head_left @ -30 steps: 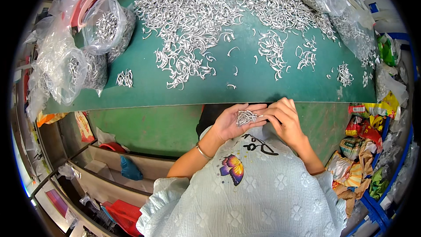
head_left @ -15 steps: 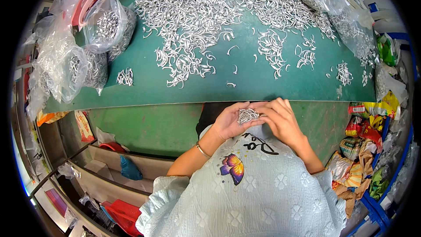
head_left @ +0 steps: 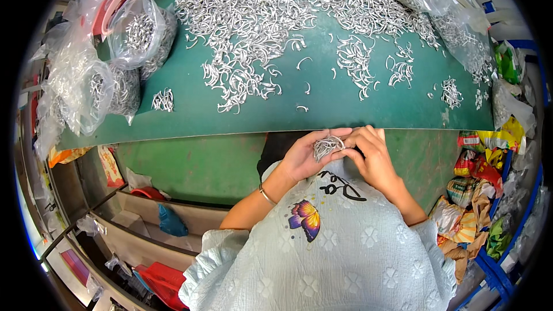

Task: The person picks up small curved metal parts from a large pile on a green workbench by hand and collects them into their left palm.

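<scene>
In my left hand (head_left: 299, 158) lies a small bunch of curved silver metal pieces (head_left: 327, 147), cupped in the palm just in front of the table edge. My right hand (head_left: 371, 154) meets it from the right, its thumb and fingers pinched together at the side of the bunch. Whatever sits between those right fingertips is too small to make out. Beyond both hands, the green table (head_left: 190, 116) carries a wide heap of similar curved silver pieces (head_left: 253, 14). Smaller clusters (head_left: 354, 63) of them lie nearer the front edge.
Clear plastic bags of silver pieces (head_left: 124, 89) stand at the table's left, beside a pink basket (head_left: 109, 14). Another filled bag (head_left: 461, 34) leans at the right. Colourful packages (head_left: 466, 196) fill a blue rack at the right; a red crate (head_left: 161, 282) sits low left.
My right fingers have curled in closer to the bunch, and the pieces in my left palm have shifted and look more upright. Both arms stay nearly where they were.
</scene>
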Demonstrator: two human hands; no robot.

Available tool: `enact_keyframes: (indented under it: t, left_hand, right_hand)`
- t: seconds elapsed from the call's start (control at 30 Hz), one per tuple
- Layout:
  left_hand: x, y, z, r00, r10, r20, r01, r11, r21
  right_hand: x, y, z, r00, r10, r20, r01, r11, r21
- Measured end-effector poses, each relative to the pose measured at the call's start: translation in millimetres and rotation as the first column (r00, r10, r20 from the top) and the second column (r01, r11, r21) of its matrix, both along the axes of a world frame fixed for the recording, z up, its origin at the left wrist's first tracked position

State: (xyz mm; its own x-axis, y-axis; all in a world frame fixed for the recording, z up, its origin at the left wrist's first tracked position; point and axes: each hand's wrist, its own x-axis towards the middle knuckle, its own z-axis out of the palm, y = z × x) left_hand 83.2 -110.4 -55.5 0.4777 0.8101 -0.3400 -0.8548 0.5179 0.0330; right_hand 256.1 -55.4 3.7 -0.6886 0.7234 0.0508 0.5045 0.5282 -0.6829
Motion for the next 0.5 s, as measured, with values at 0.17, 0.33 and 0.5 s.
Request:
enact_keyframes:
  t: [0.17, 0.33, 0.5]
  left_hand:
    - [0.5, 2.1, 5.0, 0.987, 0.058, 0.149, -0.052, 0.998, -0.046]
    - [3.5, -1.0, -6.0, 0.946, 0.118, 0.303, -0.083, 0.989, -0.124]
    - [4.1, -3.3, -3.6, 0.984, 0.089, 0.152, -0.067, 0.987, -0.144]
  right_hand:
    - [4.1, 1.1, 12.4, 0.997, -0.076, 0.000, 0.074, 0.971, -0.228]
    - [6.3, -0.4, 13.7, 0.976, -0.167, -0.139, 0.130, 0.962, -0.242]
    - [9.4, 0.8, 13.4, 0.951, -0.179, -0.252, 0.160, 0.983, -0.092]
